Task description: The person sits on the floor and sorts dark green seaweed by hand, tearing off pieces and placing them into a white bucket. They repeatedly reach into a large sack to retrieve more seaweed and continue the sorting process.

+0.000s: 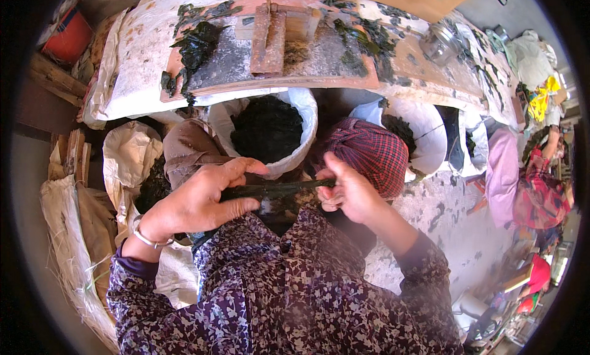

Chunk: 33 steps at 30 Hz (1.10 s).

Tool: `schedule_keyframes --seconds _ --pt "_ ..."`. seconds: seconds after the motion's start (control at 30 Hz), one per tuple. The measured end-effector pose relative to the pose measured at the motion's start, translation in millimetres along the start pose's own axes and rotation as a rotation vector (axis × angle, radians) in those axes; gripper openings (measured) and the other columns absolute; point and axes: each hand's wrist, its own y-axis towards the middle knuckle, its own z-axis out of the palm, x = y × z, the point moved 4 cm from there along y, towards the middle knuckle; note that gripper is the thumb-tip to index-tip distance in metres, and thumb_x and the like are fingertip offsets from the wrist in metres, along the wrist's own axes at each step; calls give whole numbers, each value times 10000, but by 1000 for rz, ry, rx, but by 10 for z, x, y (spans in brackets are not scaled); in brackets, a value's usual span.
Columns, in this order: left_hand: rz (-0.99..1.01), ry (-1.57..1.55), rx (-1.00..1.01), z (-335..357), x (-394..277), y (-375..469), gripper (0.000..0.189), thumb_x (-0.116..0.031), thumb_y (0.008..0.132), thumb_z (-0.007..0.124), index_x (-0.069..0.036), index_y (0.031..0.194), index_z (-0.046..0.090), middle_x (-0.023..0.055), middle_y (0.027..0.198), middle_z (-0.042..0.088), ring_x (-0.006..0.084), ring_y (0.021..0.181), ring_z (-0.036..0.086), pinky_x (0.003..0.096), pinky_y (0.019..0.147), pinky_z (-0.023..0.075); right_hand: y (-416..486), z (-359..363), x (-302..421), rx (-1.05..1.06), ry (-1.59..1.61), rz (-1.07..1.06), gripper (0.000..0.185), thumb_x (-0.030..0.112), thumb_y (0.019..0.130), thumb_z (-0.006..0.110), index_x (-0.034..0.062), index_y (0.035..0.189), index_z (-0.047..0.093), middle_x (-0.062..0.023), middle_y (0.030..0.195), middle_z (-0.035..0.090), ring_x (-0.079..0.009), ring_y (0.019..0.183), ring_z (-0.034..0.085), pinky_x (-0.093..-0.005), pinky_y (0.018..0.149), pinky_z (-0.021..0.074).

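Note:
A dark green strip of what looks like kelp [281, 189] is stretched level in front of my chest. My left hand [198, 198], with a bangle at the wrist, holds one end between thumb and fingers. The other end is pinched in my right hand [348, 184], thumb raised. Beyond the strip, between my knees, stands a white-lined bucket [309, 110] with a dark seaweed mass [267, 129] inside. On the table past it, a rusty metal bar [267, 46] rests against a small wooden frame [302, 23] on a worn board [221, 69].
Seaweed clumps [198, 46] lie on the covered table [133, 69], near a clear jar [440, 44] and a cardboard box [415, 0]. Another white container [431, 133] stands by my right knee. Sacks [131, 152] crowd the left. Another person [541, 193] sits far right.

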Motion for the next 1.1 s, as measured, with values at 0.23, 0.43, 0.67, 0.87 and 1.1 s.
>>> schedule_keyframes --seconds 0.23,0.43,0.67,0.87,1.1 --pt "248 239 -81 12 -101 219 90 -12 869 664 29 949 668 131 873 695 226 774 684 311 676 505 -152 681 3 417 -1534 -696 96 153 785 643 85 801 709 -166 615 591 -360 598 618 -453 572 487" --pt "-47 -745 39 534 464 142 331 -300 929 689 11 1023 624 -51 832 592 17 676 511 180 556 399 -424 900 277 387 -1390 -1121 224 113 679 707 72 886 630 -61 768 599 -272 733 606 -416 647 451" --pt "-312 -1366 171 754 778 17 403 -306 831 737 15 1015 576 -9 707 533 69 534 450 232 479 360 -325 1026 182 197 -1695 -1325 116 159 739 626 102 702 532 -38 727 453 -208 747 491 -386 783 364" --pt "-328 -1563 122 845 732 -13 291 -239 897 681 3 1037 598 -15 611 488 62 462 379 232 434 274 -252 963 163 161 -1727 -1248 210 208 693 699 75 850 655 -45 779 502 -238 801 542 -454 886 398" --pt "-101 -1502 -239 678 646 16 79 -72 958 593 -32 1013 632 42 645 588 84 475 460 231 443 325 -14 761 -22 45 -704 -769 542 -44 777 604 37 1312 576 -144 1028 656 -307 975 640 -369 904 485"
